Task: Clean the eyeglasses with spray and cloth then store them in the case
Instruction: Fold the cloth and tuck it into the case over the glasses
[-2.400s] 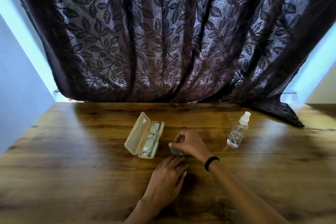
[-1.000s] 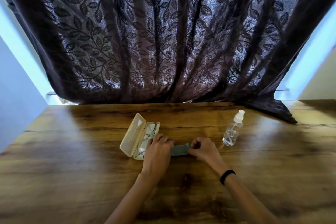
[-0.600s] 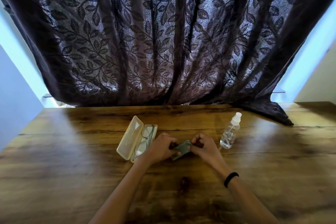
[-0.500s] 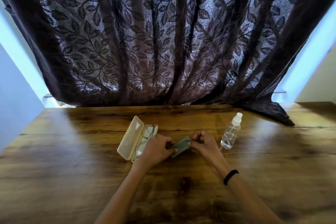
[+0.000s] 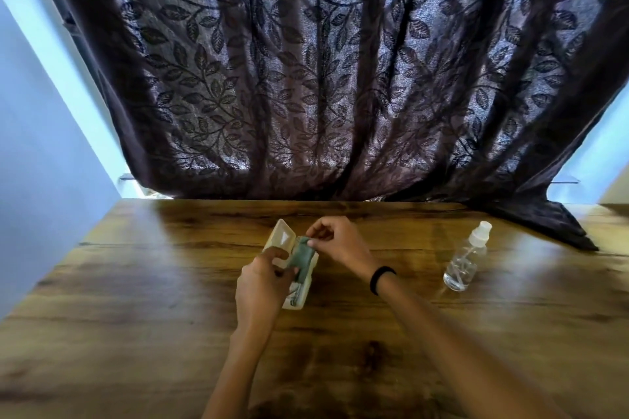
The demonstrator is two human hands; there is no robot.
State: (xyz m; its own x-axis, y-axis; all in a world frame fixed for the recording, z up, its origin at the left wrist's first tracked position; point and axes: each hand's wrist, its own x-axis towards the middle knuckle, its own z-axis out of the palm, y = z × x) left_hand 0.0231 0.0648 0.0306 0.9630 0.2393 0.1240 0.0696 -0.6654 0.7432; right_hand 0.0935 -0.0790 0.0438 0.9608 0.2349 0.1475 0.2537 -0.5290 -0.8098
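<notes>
Starting at the case (image 5: 279, 241), which is my landmark: it is lying open on the tabletop (image 5: 136, 282), lid tipped up on its left side. You are bringing your left hand (image 5: 262, 286) in over its near half, fingers pinching the lower end of the green cloth (image 5: 302, 257). The cloth is hanging right above the case's tray, stretched between both hands. The eyeglasses (image 5: 295, 294) are sitting inside the case, only a sliver of frame peeking out under the cloth. Just right of the case, your right hand (image 5: 335, 241) is pinching the cloth's upper end, fingers narrowed on the fabric. Well to the right of the case, the spray bottle (image 5: 464, 262) is standing upright, untouched by either hand. My read: you are wrapping things up, tucking the cloth in with the glasses, and closing the lid is what is left.
</notes>
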